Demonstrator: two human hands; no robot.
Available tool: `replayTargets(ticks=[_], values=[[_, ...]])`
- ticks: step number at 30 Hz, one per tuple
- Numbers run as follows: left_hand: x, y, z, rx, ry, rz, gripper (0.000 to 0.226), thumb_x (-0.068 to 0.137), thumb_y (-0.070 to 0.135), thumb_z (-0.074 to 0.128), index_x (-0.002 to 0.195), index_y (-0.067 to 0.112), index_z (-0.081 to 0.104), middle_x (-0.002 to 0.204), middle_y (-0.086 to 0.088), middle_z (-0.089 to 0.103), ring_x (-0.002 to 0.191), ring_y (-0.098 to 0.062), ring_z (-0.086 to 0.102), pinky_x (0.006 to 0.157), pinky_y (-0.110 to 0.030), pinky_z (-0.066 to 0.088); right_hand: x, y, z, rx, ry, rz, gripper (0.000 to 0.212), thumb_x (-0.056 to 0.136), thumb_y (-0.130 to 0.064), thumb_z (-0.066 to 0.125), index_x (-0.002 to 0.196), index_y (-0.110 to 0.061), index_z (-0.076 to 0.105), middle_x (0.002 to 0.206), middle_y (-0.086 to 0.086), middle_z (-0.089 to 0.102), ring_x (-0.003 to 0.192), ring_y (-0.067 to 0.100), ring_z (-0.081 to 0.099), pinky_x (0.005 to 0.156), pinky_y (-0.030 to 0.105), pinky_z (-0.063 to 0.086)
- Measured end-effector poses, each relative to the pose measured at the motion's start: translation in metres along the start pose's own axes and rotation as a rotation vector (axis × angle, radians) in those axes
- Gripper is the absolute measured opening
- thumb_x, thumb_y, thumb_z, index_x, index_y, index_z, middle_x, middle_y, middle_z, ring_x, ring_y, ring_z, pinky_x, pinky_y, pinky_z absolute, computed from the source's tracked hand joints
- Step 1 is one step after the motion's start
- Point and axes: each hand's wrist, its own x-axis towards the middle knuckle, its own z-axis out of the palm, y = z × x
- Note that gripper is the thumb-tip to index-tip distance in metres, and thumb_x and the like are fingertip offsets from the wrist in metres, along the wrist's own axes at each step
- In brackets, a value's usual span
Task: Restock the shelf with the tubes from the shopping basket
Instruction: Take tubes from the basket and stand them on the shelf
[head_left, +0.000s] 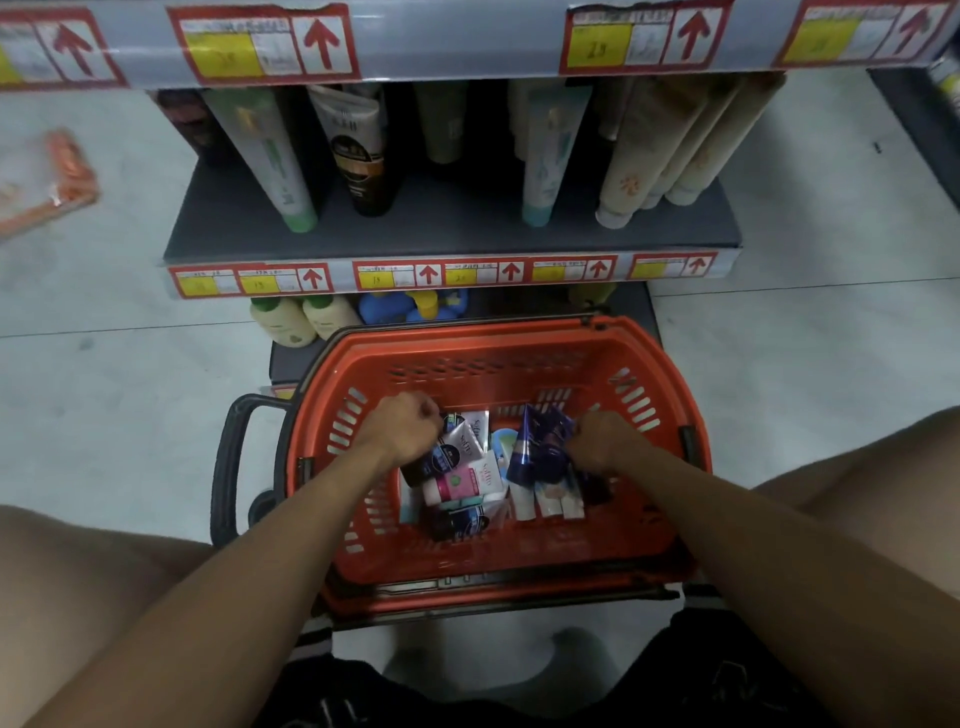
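An orange shopping basket (639, 395) sits on the floor in front of me, with several tubes piled at its bottom: white, pink (457, 486) and dark ones. My left hand (402, 431) is down inside it, fingers closed on a dark tube (441, 457). My right hand (602, 441) is closed on two dark blue tubes (537, 449), lifted a little above the pile. Beyond the basket is the dark shelf (452, 236), where tubes stand in leaning rows with gaps between them.
Price labels with red arrows line the shelf edges (400, 275). Cream bottles (298, 317) and blue items stand on the lowest level behind the basket. An orange packet (49, 182) lies on the floor at left. My bare knees flank the basket.
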Motion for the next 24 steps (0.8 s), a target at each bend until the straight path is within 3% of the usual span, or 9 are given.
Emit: replayTargets(ticks=[3,7,9,11,13,14,16,21,24], values=[[0.004,-0.005,0.003,0.058,-0.019,-0.004,0.016,0.099,0.021,0.056,0.107,0.024,0.069,0.094,0.000,0.072,0.083,-0.020,0.070,0.077,-0.037,0.058,0.004,-0.001,0.007,0.009,0.000,0.016,0.026,0.098,-0.035,0.054,0.084,-0.013,0.060,0.089,0.011,0.066,0.081,0.025,0.063,0.067,0.032,0.048],[0.020,-0.020,0.016,0.187,-0.086,0.011,0.033,0.097,0.015,0.057,0.128,0.023,0.064,0.119,-0.006,0.071,0.102,-0.024,0.068,0.089,-0.040,0.058,0.012,0.002,0.020,-0.011,-0.019,0.022,0.024,0.096,-0.029,0.054,0.110,-0.011,0.062,0.106,0.011,0.069,0.092,0.023,0.065,0.078,0.033,0.056],[0.030,-0.027,0.024,0.232,-0.125,0.034,0.044,0.096,0.015,0.059,0.139,0.027,0.057,0.133,-0.006,0.066,0.113,-0.026,0.066,0.098,-0.042,0.056,0.019,0.007,0.030,-0.029,-0.055,0.006,0.025,0.095,-0.025,0.055,0.114,-0.010,0.061,0.110,0.010,0.068,0.093,0.022,0.064,0.074,0.030,0.054],[0.041,-0.033,0.034,0.306,-0.148,0.075,0.057,0.095,0.012,0.060,0.150,0.024,0.048,0.150,-0.008,0.053,0.132,-0.030,0.055,0.112,-0.047,0.046,0.026,0.015,0.042,-0.036,-0.098,0.007,0.022,0.093,-0.021,0.061,0.113,-0.013,0.061,0.105,0.007,0.067,0.089,0.019,0.063,0.065,0.026,0.049],[0.052,-0.037,0.045,0.363,-0.157,0.113,0.065,0.096,0.010,0.059,0.157,0.018,0.039,0.161,-0.010,0.041,0.145,-0.032,0.042,0.120,-0.044,0.036,0.029,0.022,0.054,0.021,-0.133,0.010,0.011,0.093,-0.016,0.066,0.104,-0.015,0.063,0.090,0.000,0.061,0.082,0.016,0.060,0.066,0.028,0.050],[0.058,-0.040,0.052,0.380,-0.161,0.123,0.066,0.097,0.009,0.059,0.159,0.016,0.036,0.163,-0.011,0.038,0.147,-0.032,0.040,0.121,-0.043,0.035,0.031,0.026,0.060,0.023,-0.141,0.017,0.005,0.096,-0.016,0.064,0.100,-0.014,0.065,0.086,-0.002,0.059,0.080,0.015,0.060,0.069,0.029,0.053],[0.069,-0.047,0.064,0.422,-0.169,0.138,0.069,0.095,0.008,0.059,0.159,0.014,0.034,0.165,-0.011,0.034,0.146,-0.034,0.039,0.120,-0.043,0.036,0.036,0.033,0.072,-0.021,-0.151,0.063,0.013,0.098,-0.018,0.058,0.107,-0.013,0.066,0.093,0.002,0.064,0.086,0.018,0.065,0.077,0.031,0.058],[0.089,-0.061,0.086,0.583,-0.050,0.180,0.067,0.089,0.014,0.066,0.151,0.014,0.041,0.146,-0.012,0.050,0.131,-0.031,0.044,0.112,-0.040,0.041,0.052,0.033,0.098,0.041,-0.071,0.224,0.065,0.094,-0.032,0.058,0.151,-0.011,0.034,0.141,0.019,0.054,0.125,0.039,0.057,0.101,0.047,0.052],[0.094,-0.060,0.090,0.671,0.013,0.185,0.066,0.085,0.009,0.069,0.147,0.014,0.045,0.139,-0.012,0.049,0.127,-0.031,0.047,0.107,-0.042,0.047,0.063,0.028,0.103,0.108,-0.001,0.290,0.064,0.094,-0.031,0.061,0.150,-0.013,0.035,0.139,0.018,0.056,0.123,0.038,0.058,0.101,0.049,0.051]])
